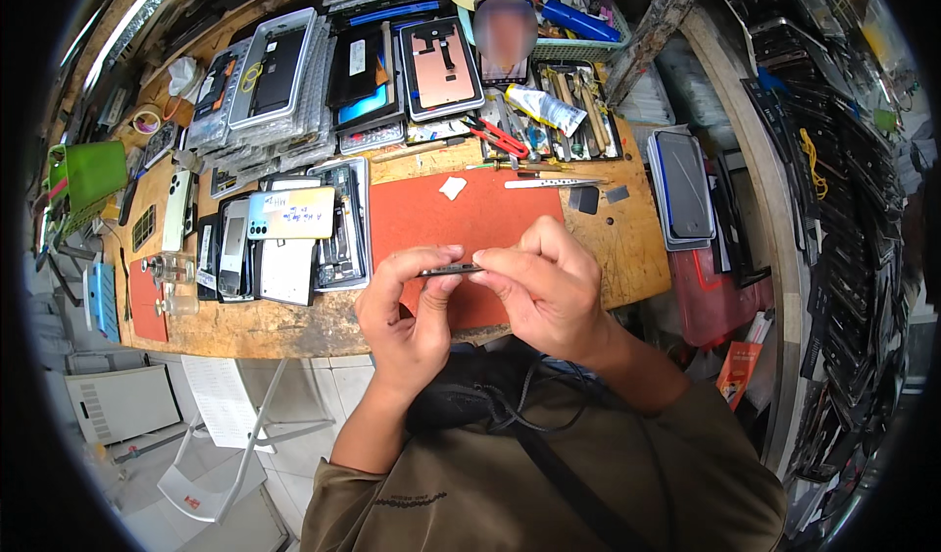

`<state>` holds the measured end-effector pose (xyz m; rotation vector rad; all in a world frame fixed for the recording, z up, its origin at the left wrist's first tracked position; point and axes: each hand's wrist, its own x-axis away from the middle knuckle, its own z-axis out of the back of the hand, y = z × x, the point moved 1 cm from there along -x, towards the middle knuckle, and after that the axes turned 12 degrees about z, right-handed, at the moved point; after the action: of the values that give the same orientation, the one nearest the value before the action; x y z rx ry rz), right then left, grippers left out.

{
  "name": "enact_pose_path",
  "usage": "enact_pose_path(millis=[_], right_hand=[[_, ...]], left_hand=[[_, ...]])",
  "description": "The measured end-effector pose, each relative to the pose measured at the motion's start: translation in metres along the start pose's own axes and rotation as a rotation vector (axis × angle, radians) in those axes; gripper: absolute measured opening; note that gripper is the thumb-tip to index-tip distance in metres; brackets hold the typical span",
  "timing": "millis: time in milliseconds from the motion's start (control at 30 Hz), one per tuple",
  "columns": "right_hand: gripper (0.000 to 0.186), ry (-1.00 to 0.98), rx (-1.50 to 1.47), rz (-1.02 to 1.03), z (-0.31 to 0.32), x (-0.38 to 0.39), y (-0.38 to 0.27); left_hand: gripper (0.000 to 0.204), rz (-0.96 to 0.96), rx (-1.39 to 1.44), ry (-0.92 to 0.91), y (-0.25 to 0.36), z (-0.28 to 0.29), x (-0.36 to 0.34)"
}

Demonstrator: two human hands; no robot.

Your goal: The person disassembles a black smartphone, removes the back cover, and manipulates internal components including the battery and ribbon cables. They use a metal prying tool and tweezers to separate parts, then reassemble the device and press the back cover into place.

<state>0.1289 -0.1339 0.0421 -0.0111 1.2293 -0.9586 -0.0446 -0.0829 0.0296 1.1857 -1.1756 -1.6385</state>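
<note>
Over an orange-red mat (421, 199), both my hands hold a thin dark flat piece (449, 271), seen nearly edge-on. It looks like a phone or a phone part, but its faces are hidden. My left hand (407, 302) pinches its left end, thumb below and fingers above. At the other end, the fingertips of my right hand (549, 287) close on its edge. A small white scrap (453, 188) lies on the mat beyond my hands. Behind it rest a metal ruler (554, 183) and red-handled pliers (502, 137).
Left of the mat lie several opened phones and a yellow-blue phone back (290, 215). Glass jars (176, 270) stand near the front edge. Stacked trays (274, 72) and a basket of tools (578, 47) fill the back. A wooden post (655, 32) rises at the right.
</note>
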Motion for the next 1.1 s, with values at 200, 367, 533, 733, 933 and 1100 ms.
enact_pose_path(millis=[200,367,533,733,933,1100], right_hand=[[0.034,0.102,-0.002,-0.013,-0.005,-0.007,-0.009],[0.031,0.044,-0.059,0.128,-0.009,0.005,0.010],[0.031,0.050,-0.012,0.213,-0.009,0.004,0.011],[0.028,-0.007,0.029,0.226,-0.006,0.005,0.012],[0.030,-0.352,0.202,0.168,0.011,-0.013,0.003],[0.030,-0.502,0.163,0.099,-0.012,0.005,0.025]], left_hand=[[0.015,-0.046,0.281,-0.007,-0.011,0.001,0.002],[0.019,-0.113,0.474,-0.106,-0.017,0.009,-0.004],[0.017,-0.171,0.487,-0.124,-0.027,0.012,-0.004],[0.017,-0.158,0.469,-0.140,-0.027,0.013,-0.002],[0.011,-0.095,-0.185,-0.104,-0.025,0.028,-0.005],[0.018,0.144,-0.457,-0.156,-0.035,0.033,0.002]])
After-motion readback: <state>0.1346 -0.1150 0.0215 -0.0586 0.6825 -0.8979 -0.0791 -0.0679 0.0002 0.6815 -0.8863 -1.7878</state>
